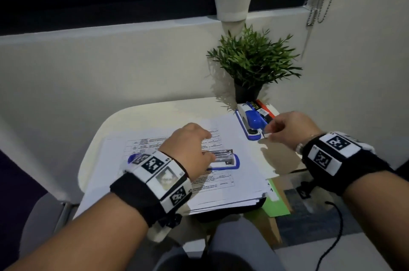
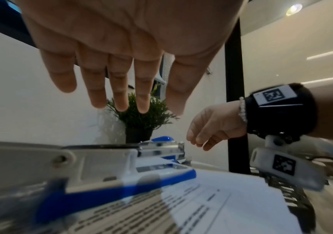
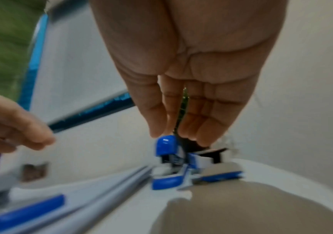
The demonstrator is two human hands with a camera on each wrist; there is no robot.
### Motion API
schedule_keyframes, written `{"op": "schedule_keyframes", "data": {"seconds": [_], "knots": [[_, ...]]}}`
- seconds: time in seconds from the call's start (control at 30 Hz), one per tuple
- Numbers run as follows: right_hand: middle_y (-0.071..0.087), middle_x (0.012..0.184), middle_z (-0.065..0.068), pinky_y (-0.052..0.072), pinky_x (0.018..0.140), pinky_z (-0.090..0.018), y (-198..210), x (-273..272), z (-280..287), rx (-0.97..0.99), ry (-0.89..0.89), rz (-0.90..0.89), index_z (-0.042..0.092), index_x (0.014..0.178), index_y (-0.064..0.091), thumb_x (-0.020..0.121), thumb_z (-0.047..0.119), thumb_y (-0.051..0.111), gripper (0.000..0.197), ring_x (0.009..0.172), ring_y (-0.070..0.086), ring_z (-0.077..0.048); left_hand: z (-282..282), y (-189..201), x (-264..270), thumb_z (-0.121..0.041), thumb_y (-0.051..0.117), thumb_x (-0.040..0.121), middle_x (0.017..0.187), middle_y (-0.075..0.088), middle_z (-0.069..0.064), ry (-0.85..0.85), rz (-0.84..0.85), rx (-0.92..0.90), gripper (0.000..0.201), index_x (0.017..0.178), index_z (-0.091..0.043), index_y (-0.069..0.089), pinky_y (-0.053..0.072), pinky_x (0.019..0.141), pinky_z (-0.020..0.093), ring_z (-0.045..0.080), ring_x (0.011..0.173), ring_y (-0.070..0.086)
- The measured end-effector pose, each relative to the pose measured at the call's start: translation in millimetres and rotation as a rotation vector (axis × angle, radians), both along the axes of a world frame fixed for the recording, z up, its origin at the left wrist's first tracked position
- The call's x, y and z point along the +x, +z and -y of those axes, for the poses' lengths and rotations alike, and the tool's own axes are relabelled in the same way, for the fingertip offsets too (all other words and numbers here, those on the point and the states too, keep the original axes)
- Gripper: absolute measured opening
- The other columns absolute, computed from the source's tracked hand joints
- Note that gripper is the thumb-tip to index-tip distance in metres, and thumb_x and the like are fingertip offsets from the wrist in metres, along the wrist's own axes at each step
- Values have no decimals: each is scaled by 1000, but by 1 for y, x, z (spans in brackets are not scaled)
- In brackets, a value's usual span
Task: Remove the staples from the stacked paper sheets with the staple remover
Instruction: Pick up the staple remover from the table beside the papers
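Paper sheets lie on a cream table (potted plant by wall)

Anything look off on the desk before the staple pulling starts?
Two things. The blue stapler lying on the paper stack looks swung open flat, with its metal channel exposed. The stack itself is fanned unevenly and overhangs the near edge of the table. No spill or damage is visible.

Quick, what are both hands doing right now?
Left hand: open, fingers straight over the stapler on the papers.
Right hand: open, holding nothing, near the other stapler.
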State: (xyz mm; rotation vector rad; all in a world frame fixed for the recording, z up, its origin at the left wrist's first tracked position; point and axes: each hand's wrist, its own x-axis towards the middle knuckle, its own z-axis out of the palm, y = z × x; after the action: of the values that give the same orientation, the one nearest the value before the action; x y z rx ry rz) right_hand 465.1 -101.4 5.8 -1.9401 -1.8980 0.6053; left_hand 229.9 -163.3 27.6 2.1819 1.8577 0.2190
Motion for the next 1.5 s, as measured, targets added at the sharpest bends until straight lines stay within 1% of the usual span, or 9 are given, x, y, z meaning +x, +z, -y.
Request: {"op": "schedule_keyframes", "data": {"seconds": [0.1, 0.2, 0.33, 0.67, 0.9, 1.03, 1.23, 1.37, 1.5], "knots": [[61, 99, -2, 37, 60, -24, -8, 21, -10, -111, -41, 169, 21, 109, 67, 83, 21, 70, 26, 82, 53, -18, -8, -5, 9, -39, 54, 90, 133, 46, -9, -23, -87, -97, 40, 129, -30, 50, 37, 100, 29, 14, 121, 45], [54, 124, -10, 42, 78, -26, -24, 31, -24, -120, -19, 286, 26, 127, 57, 89, 24, 63, 39, 101, 56, -26, -16, -7, 8, -29, 55, 90, 115, 61, -9, -16, -130, -137, 25, 114, -32, 61, 43, 85, 25, 14, 104, 54], [45, 132, -11, 39, 99, -32, -34, 33, -34, -114, 43, 436, 36, 137, 47, 93, 31, 56, 45, 119, 50, -32, -21, -8, 8, -25, 57, 89, 97, 62, -11, -27, -130, -135, 20, 106, -30, 66, 39, 75, 22, 11, 91, 55], [59, 115, -7, 42, 79, -26, -37, 22, -45, -113, -9, 423, 26, 110, 70, 86, 19, 61, 26, 104, 58, -27, -22, -10, 6, -30, 57, 90, 98, 64, -11, -9, -112, -143, 21, 109, -32, 66, 38, 76, 21, 10, 89, 54], [67, 100, -5, 41, 69, -24, -32, 17, -37, -98, -48, 374, 19, 94, 71, 84, 17, 63, 12, 86, 57, -22, -21, -10, 5, -30, 58, 89, 101, 65, -11, 3, -90, -136, 23, 112, -33, 65, 40, 78, 21, 9, 90, 54], [61, 86, -2, 38, 67, -24, -12, 14, -20, -8, -81, 239, 19, 80, 66, 83, 18, 66, 3, 82, 55, -21, -20, -11, 1, -26, 60, 89, 121, 60, -9, -29, -101, -161, 37, 125, -34, 56, 40, 92, 22, 12, 110, 53], [58, 67, 11, 38, 56, -18, 2, -26, 22, 25, 78, -83, 18, 69, 65, 73, 17, 79, 14, 66, 54, -9, -15, -12, -28, -31, 60, 88, 143, 41, -9, -10, -158, -122, 54, 138, -34, 40, 29, 107, 26, 13, 131, 37], [61, 66, 10, 43, 58, -13, 6, -57, 32, 16, 202, -202, 20, 70, 66, 69, 11, 82, 18, 60, 54, -3, -13, -7, -50, -34, 62, 87, 136, 49, -7, 91, -174, -116, 44, 129, -34, 51, 34, 102, 27, 14, 125, 43], [57, 66, 16, 42, 59, -9, 5, -76, 30, -12, 303, -119, 26, 78, 68, 72, 11, 79, 19, 64, 54, -3, -10, -7, -65, -32, 65, 86, 121, 61, -9, 108, -92, -184, 30, 116, -33, 63, 39, 93, 22, 11, 109, 53]]}}
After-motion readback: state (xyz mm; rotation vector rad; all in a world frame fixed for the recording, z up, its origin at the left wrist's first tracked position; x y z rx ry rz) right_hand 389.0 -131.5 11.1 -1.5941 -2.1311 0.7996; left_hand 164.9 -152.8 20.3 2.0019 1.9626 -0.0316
